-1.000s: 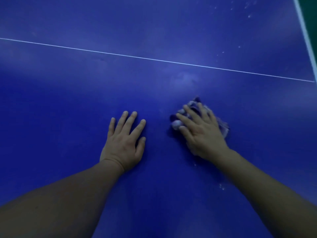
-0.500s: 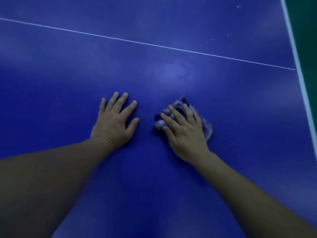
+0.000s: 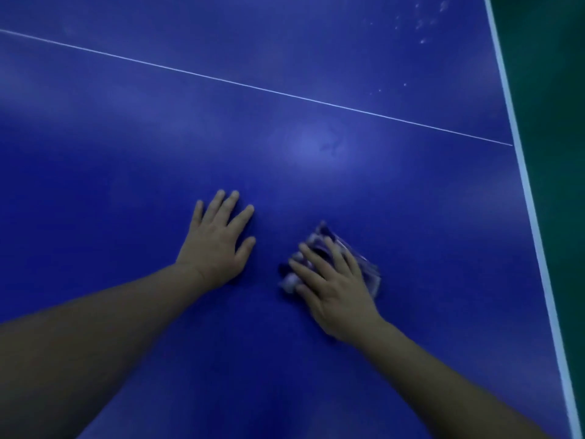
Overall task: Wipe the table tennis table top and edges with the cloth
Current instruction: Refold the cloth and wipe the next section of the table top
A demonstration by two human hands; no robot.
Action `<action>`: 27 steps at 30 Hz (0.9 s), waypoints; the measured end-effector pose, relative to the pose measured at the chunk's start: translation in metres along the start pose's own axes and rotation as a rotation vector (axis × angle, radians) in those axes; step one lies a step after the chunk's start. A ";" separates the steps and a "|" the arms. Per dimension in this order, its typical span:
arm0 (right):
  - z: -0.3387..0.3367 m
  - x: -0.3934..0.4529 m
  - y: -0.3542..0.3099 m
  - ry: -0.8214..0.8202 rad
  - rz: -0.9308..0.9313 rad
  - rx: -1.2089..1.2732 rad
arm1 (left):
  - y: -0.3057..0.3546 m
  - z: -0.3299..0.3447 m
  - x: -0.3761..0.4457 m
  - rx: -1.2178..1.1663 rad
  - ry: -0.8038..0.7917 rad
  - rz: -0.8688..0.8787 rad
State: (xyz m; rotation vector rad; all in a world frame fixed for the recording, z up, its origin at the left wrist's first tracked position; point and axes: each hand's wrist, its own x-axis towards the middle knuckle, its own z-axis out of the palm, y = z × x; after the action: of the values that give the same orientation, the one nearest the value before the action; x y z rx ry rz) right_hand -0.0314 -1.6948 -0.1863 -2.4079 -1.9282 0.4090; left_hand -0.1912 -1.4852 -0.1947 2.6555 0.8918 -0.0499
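Ping-pong rm (blue table (image 3: pixel 316 74))

The table top (image 3: pixel 316 172) looks smooth with a soft semi-gloss sheen, hazy glare patch in the middle. The cloth (image 3: pixel 364 264) is soft crumpled fabric, matt.

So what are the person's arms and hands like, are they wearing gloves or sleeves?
No gloves and no sleeves show. The left hand and right hand are bare, and both forearms are bare as far as the picture's edge. No watch, ring or wristband is visible, though the picture is dim and slightly blurred.
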 end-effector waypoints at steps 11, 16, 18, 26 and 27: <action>0.009 0.034 -0.047 0.052 0.316 0.038 | 0.014 0.023 -0.122 0.040 0.008 -0.076; 0.015 -0.061 -0.032 -0.116 -0.084 -0.040 | 0.011 0.031 -0.125 0.066 -0.009 -0.088; 0.006 -0.056 -0.004 -0.104 -0.057 -0.060 | 0.010 0.032 -0.126 0.070 -0.014 -0.089; 0.014 0.044 -0.071 0.016 0.328 0.020 | 0.009 0.031 -0.126 0.023 0.016 -0.097; 0.020 0.028 -0.089 0.020 0.233 0.021 | 0.009 0.030 -0.126 0.008 0.022 -0.092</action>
State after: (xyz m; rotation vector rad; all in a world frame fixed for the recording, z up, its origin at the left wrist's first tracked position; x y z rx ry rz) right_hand -0.1153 -1.6500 -0.1939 -2.6209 -1.6315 0.4075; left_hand -0.2846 -1.5751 -0.2031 2.6255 1.0231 -0.0459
